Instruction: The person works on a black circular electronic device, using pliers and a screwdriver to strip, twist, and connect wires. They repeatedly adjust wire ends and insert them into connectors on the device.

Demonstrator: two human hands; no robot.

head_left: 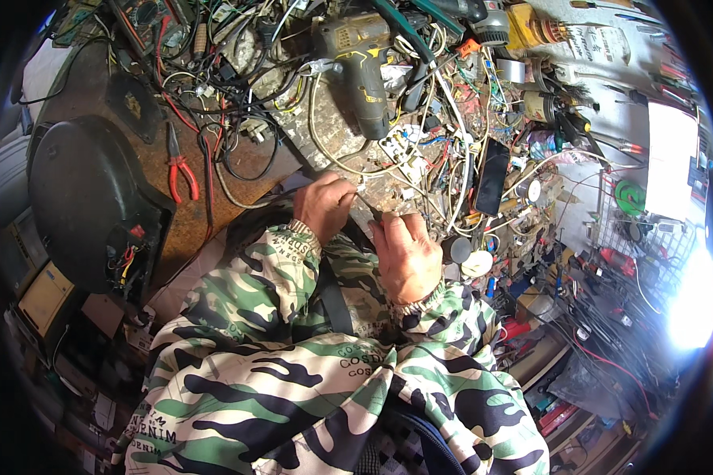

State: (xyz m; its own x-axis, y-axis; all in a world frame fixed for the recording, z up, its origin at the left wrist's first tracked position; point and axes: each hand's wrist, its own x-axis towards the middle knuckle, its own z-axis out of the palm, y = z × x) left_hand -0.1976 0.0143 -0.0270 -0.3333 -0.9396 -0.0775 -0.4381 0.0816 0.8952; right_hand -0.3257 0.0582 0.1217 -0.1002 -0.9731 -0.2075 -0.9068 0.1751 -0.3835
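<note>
My left hand point(325, 207) is closed in a pinch at the near edge of the cluttered workbench point(293, 119). A grey cable point(249, 205) runs from the left up to this hand, and a small pale tip point(362, 187) shows just past its fingers. To its right, my right hand point(408, 255) is closed too, fingers curled and pressed together. Whatever it grips is hidden under the fingers. The two hands are a short gap apart. Red-handled pliers point(182, 176) lie on the brown board to the left, out of both hands.
A yellow-and-black cordless drill point(364, 71) lies beyond the hands among tangled wires. A dark phone point(492, 176) rests at right, near a small black round cap point(456, 249). A large black curved housing point(91, 206) with exposed wires stands at left. A bright lamp point(697, 301) glares far right.
</note>
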